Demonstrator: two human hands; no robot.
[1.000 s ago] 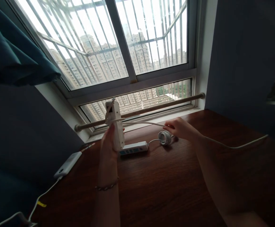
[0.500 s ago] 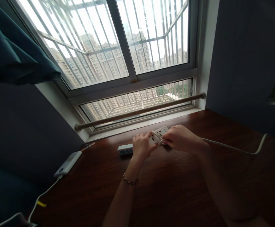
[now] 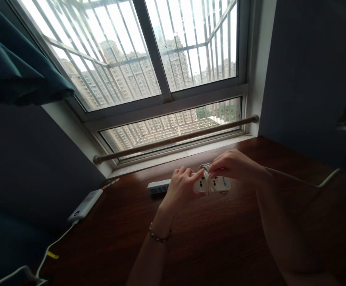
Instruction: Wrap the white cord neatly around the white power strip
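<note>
A white power strip with dark socket holes is held just over the brown wooden table. Loops of its white cord are wound around its middle. My left hand, a bracelet at the wrist, grips the strip's left end, index finger stretched toward the loops. My right hand pinches the cord at the top of the strip, above the loops. From behind the right hand the cord runs off to the right across the table. A white and blue box-like bar lies left of the strip, partly hidden by my left hand.
A white device with a cable plugged in lies at the table's left edge. A yellow tag sits on that cable. Behind the table are a barred window and a horizontal rail. A blue-green curtain hangs upper left.
My right hand has moved up, drawing the cord over the top of the strip. The strip has tilted and shifted right, showing more sockets. My left hand has moved slightly right.
</note>
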